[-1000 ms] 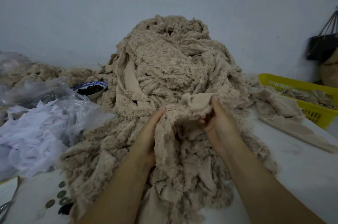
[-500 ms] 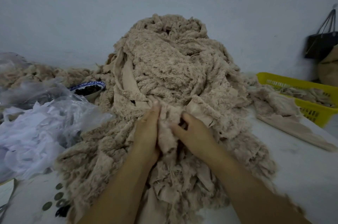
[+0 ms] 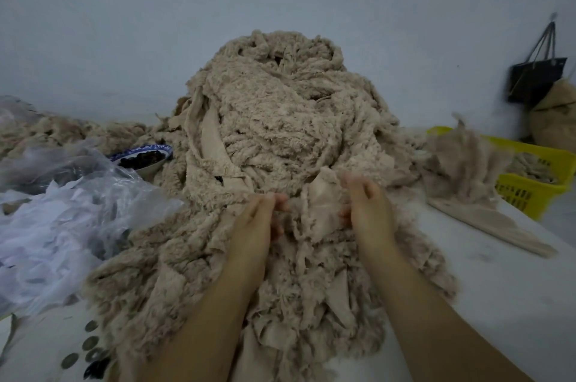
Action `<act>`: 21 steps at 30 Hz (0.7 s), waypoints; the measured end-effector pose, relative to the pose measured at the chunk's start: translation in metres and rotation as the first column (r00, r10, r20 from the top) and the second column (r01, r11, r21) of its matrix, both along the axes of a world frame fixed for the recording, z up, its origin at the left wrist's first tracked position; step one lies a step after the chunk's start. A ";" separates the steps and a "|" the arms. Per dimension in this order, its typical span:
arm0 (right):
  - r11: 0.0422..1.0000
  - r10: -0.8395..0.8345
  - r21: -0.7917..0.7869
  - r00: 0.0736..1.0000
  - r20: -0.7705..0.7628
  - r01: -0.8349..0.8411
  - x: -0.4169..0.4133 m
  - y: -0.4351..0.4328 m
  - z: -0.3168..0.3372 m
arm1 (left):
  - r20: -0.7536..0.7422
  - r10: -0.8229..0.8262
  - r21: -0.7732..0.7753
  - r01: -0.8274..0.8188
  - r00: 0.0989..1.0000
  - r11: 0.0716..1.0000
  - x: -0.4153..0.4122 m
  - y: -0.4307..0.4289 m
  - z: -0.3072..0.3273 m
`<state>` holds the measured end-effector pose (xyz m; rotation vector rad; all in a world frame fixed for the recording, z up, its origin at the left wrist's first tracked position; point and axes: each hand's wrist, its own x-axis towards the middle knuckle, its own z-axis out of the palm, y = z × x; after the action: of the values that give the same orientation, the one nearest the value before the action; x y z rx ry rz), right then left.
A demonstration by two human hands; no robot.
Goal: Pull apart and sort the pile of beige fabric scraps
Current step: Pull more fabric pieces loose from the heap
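A tall pile of beige fleecy fabric scraps (image 3: 280, 119) fills the middle of the white table and spills toward me. My left hand (image 3: 254, 225) and my right hand (image 3: 367, 213) rest on the pile's front slope, a hand's width apart. Both pinch a smooth beige scrap (image 3: 318, 210) that lies between them, the fingers curled into its edges. A blurred fluffy scrap (image 3: 458, 163) hangs at the right beside the yellow basket (image 3: 530, 191), which holds more beige scraps.
Crumpled clear plastic over white scraps (image 3: 56, 225) lies at the left, with a blue-rimmed bowl (image 3: 146, 157) of dark bits behind it. Several round discs (image 3: 87, 347) sit near the front left. A black bag (image 3: 536, 76) hangs on the wall at right.
My hands have spread apart on the pile's front, the right one moving right. A fluffy scrap now shows blurred by the yellow basket, where none was half a second ago.
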<state>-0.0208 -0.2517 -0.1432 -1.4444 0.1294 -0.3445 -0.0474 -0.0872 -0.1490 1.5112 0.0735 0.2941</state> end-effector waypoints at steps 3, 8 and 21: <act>0.897 -0.046 -0.442 0.997 -0.055 0.017 0.007 -0.002 -0.010 | 0.015 -0.006 0.163 0.004 1.000 0.987 0.000 -0.002 -0.004; 0.925 0.289 -0.258 0.957 0.004 -0.278 -0.005 0.015 -0.002 | -0.095 -0.188 0.234 0.206 0.978 0.950 -0.003 -0.004 0.001; 0.791 0.190 -0.608 0.973 0.127 -0.075 0.000 0.012 -0.009 | -0.100 -0.106 -0.490 0.044 0.989 0.871 0.004 0.011 0.014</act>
<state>-0.0211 -0.2401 -0.1519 -2.0324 -0.2596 -0.4214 -0.0438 -0.0762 -0.1351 1.0224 0.1743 0.1045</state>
